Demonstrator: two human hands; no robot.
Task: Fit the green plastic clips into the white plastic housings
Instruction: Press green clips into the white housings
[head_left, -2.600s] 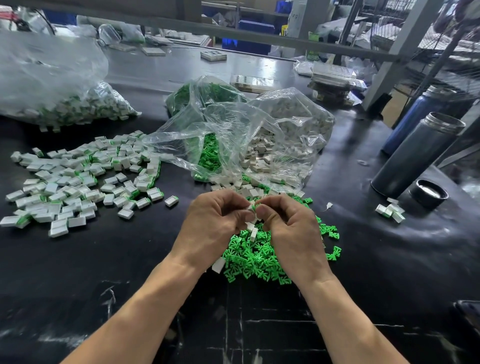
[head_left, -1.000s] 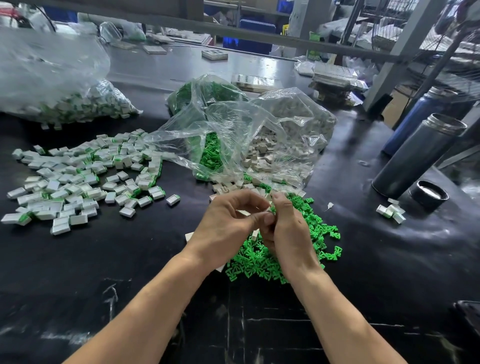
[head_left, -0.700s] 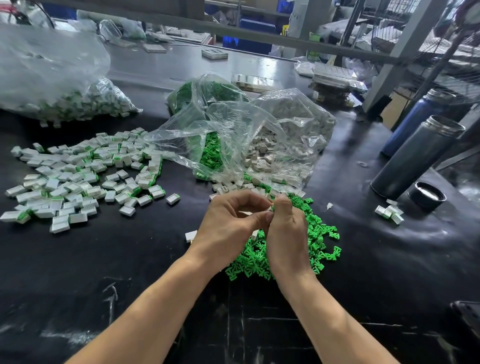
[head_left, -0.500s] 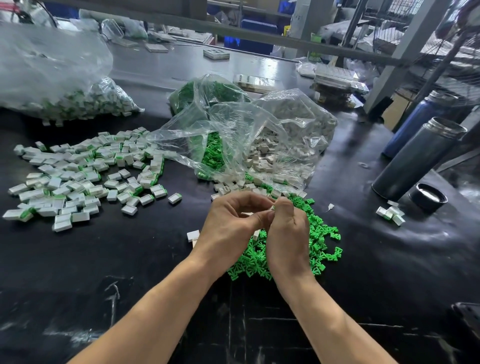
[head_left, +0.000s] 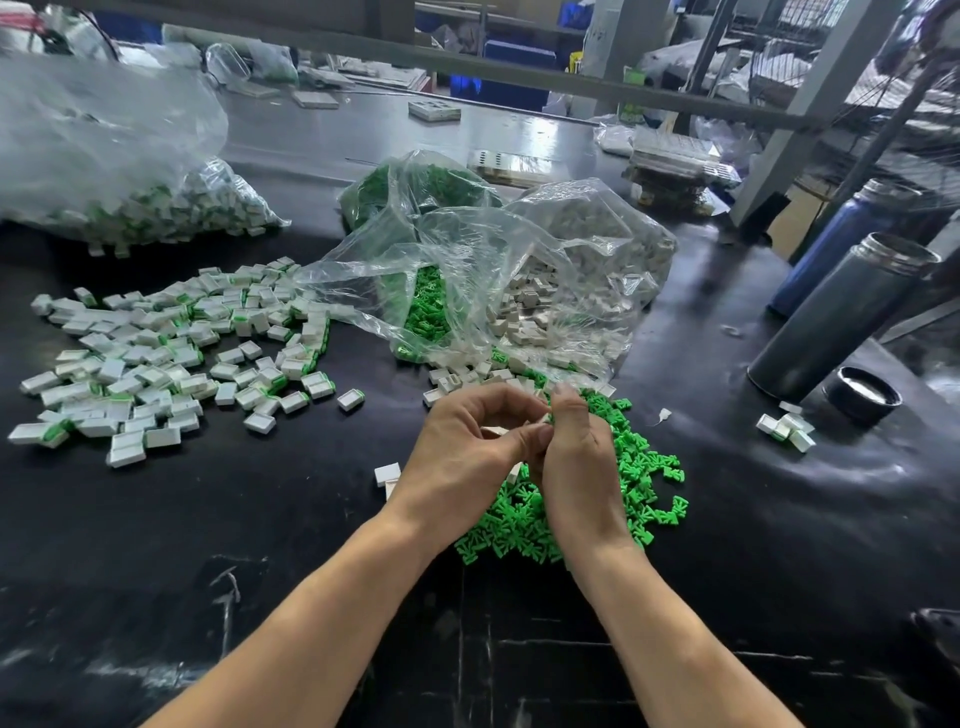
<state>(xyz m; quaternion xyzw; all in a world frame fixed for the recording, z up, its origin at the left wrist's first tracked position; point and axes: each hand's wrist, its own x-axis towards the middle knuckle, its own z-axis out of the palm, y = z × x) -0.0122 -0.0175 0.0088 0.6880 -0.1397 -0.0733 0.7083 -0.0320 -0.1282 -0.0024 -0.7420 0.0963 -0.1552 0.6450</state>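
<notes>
My left hand and my right hand meet fingertip to fingertip above a heap of loose green clips on the black table. Between the fingers both hands pinch a small white housing, mostly hidden; whether a clip is in it I cannot tell. More white pieces show under my left palm. One loose white housing lies just left of my left wrist. A spread of fitted white-and-green housings covers the table's left side.
An open clear bag spills green clips and white housings behind my hands. Another full bag lies far left. Two metal flasks and a black lid stand at the right, beside a few housings.
Both hands have drawn closer together, my right hand turning upright against the left. A white housing now lies uncovered left of my left wrist. The heaps stay as they were.
</notes>
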